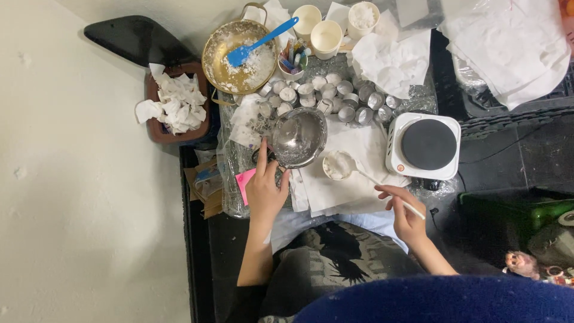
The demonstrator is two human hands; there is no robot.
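Left hand (265, 190) grips steel pot (299, 136) handle; right hand (407, 216) pinches white spoon (382, 184), tip in cup (338, 165) at 10 o'clock.

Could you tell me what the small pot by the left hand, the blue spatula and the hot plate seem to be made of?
The small pot looks like polished metal, probably steel: silvery, with mirror-like glare. The blue spatula seems to be plastic or silicone: even, matte colour. The hot plate has a glossy white casing, plastic or enamelled metal, and a dull black disc, probably cast iron.
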